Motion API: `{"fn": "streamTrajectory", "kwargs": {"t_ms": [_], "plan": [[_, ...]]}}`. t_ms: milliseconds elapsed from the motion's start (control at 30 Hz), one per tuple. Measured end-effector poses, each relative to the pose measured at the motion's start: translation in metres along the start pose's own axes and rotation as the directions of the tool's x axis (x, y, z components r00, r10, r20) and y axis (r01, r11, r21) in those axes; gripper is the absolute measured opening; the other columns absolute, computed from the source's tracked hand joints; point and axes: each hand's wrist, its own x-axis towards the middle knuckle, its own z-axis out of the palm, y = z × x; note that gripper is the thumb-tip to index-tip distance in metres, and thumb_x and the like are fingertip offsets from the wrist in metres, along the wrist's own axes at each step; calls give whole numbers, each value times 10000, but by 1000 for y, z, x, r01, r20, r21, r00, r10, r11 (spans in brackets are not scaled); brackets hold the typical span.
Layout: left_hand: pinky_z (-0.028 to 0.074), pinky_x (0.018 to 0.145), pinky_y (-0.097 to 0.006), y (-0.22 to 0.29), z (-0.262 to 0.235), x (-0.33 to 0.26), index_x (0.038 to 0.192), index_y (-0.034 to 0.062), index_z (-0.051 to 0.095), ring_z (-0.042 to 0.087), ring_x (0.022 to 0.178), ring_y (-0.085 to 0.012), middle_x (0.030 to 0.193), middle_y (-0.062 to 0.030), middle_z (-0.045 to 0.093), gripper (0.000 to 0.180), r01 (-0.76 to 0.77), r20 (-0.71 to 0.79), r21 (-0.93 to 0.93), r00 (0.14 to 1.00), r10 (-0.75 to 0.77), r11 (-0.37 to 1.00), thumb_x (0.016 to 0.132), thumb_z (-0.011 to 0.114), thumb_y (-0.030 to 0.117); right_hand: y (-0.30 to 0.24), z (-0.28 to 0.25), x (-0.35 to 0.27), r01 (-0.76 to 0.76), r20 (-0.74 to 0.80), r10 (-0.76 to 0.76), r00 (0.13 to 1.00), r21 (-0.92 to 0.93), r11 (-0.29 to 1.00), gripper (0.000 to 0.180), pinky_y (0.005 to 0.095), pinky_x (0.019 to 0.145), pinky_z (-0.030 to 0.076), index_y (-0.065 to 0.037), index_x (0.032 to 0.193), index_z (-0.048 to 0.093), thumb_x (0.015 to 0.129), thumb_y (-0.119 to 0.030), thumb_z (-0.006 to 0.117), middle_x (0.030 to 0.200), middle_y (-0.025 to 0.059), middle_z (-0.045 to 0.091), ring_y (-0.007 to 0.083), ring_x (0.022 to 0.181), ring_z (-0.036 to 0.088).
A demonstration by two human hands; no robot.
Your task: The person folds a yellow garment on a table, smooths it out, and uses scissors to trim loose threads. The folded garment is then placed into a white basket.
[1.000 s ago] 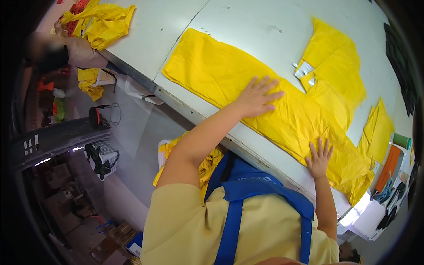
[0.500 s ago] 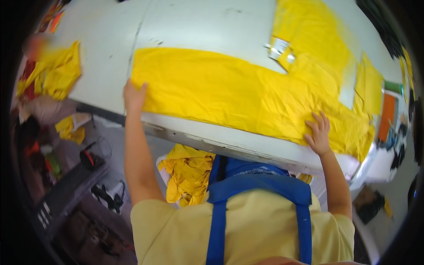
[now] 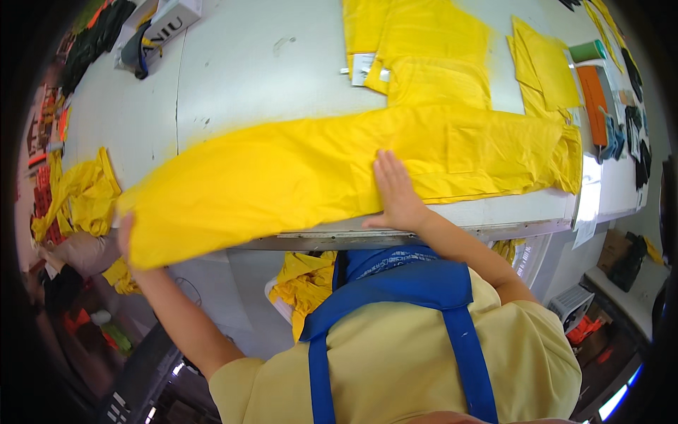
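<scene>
Currently: long yellow cloth [image 3: 296, 177] lying left-to-right along table [image 3: 268, 63] edge, my left hand [image 3: 127, 237] gripping its left end off the edge, my right hand [image 3: 397, 191] pressed flat, fingers spread, mid-length.

Long white worktable [image 3: 268, 78] (scuffed), cardboard box [image 3: 613, 249], bright overhead light
</scene>
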Motion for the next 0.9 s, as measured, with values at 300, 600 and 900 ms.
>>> {"fn": "streamTrajectory", "kwargs": {"t_ms": [300,600,900], "plan": [[495,801,-350,110,460,-61,1122,-10,537,618,910,-220,1039,-130,635,324,-647,555,295,715,425,703,868,584,186,7,31,-7,179,-158,-88,983,771,611,806,388,1097,298,-46,1415,289,751,-217,715,1418,206,366,340,1310,373],[453,892,-439,-216,877,-21,1143,-11,526,581,1014,-393,1080,-243,613,406,-763,862,262,460,211,591,839,613,244,72,-1,-67,99,-36,-133,991,853,512,535,386,1025,366,-50,1298,457,842,-264,636,1264,169,511,307,1179,488],[331,1021,-476,-207,706,-35,1314,108,457,429,1202,-386,1330,-178,452,624,-998,977,-19,-4,213,65,744,704,169,199,-219,-232,-311,350,-85,933,902,298,407,331,898,477,23,1167,584,891,-272,629,1098,130,639,207,1004,617]]}}
